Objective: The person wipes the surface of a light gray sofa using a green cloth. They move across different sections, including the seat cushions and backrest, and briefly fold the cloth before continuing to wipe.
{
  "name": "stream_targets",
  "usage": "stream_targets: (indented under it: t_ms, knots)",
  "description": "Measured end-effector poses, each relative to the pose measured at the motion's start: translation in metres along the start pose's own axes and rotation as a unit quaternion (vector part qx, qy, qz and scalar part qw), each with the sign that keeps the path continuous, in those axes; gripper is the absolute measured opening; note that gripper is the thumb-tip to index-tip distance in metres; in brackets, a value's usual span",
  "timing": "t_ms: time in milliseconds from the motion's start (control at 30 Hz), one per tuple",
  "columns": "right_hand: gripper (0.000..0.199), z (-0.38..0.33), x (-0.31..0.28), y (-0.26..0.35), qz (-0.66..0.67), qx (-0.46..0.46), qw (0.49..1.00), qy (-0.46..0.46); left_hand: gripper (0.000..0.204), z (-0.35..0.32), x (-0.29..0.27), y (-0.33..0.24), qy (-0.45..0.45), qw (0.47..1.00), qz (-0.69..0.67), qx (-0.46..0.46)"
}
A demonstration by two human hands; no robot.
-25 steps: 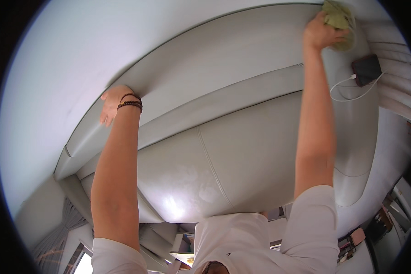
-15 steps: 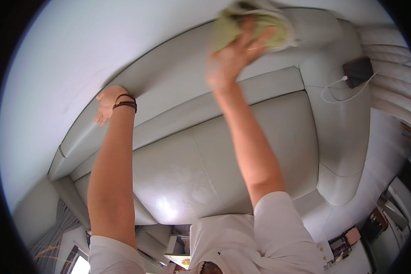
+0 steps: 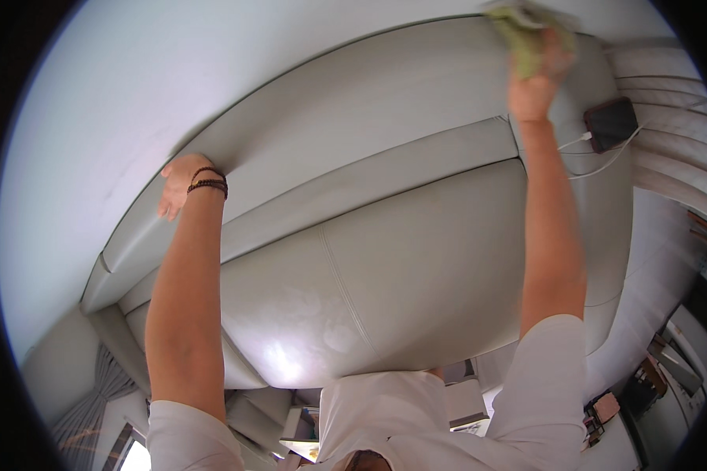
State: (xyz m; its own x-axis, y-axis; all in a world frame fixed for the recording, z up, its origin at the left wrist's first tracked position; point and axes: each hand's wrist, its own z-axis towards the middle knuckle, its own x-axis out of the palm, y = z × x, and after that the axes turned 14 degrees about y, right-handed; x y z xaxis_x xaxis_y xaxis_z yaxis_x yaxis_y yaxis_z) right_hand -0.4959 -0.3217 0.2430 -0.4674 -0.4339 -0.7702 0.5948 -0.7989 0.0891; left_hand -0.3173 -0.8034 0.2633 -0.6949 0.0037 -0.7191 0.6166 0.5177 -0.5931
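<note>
A long grey leather sofa (image 3: 416, 235) stretches across the view against a white wall. My left hand (image 3: 182, 177), with dark beaded strands round its wrist, rests on the backrest at the left. Its fingers are apart and lie over the top edge, holding nothing. At the far right end of the backrest, my right hand (image 3: 536, 90) grips a yellow-green cloth (image 3: 529, 47) with a pale edge. Motion smears the cloth and the fingertips, so the exact grip is hard to see.
A dark phone (image 3: 611, 125) with a white cable (image 3: 605, 170) plugged in lies on the right armrest, close to my right forearm. Pale curtain folds (image 3: 664, 133) hang beyond it. Shelves and small items stand at the lower right. A grey curtain (image 3: 98, 400) hangs lower left.
My right hand has swept to the right along the top of the backrest with the cloth, reaching the corner. The left hand stays nearly in place.
</note>
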Motion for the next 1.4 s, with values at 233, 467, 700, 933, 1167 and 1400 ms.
stream_targets:
  t_ms: [233, 467, 700, 933, 1167, 1400]
  knots:
    - [0.042, 0.010, 0.058, 0.096, 0.458, 0.246, 0.796, -0.308, 0.070, -0.042, -0.018, -0.001, -0.018, 0.999, 0.040, -0.001]
    - [0.055, -0.018, 0.095, 0.364, 0.595, 0.512, 0.592, -0.181, 0.070, -0.056, -0.012, -0.002, -0.037, 0.996, 0.077, 0.013]
    - [0.074, -0.022, 0.105, 0.242, 0.684, 0.573, 0.376, -0.252, 0.070, 0.084, 0.030, -0.003, -0.062, 0.966, 0.250, -0.030]
    - [0.075, -0.091, 0.100, 0.108, 0.740, 0.578, 0.308, -0.152, 0.067, 0.117, 0.028, -0.003, -0.021, 0.943, 0.327, -0.054]
    - [0.067, -0.160, 0.197, 0.205, 0.632, 0.583, 0.442, -0.257, 0.067, -0.036, -0.001, 0.002, -0.001, 0.993, -0.109, 0.036]
    - [0.073, -0.047, 0.099, 0.450, 0.745, 0.621, 0.218, -0.112, 0.068, -0.007, -0.002, 0.002, -0.007, 0.994, -0.098, 0.054]
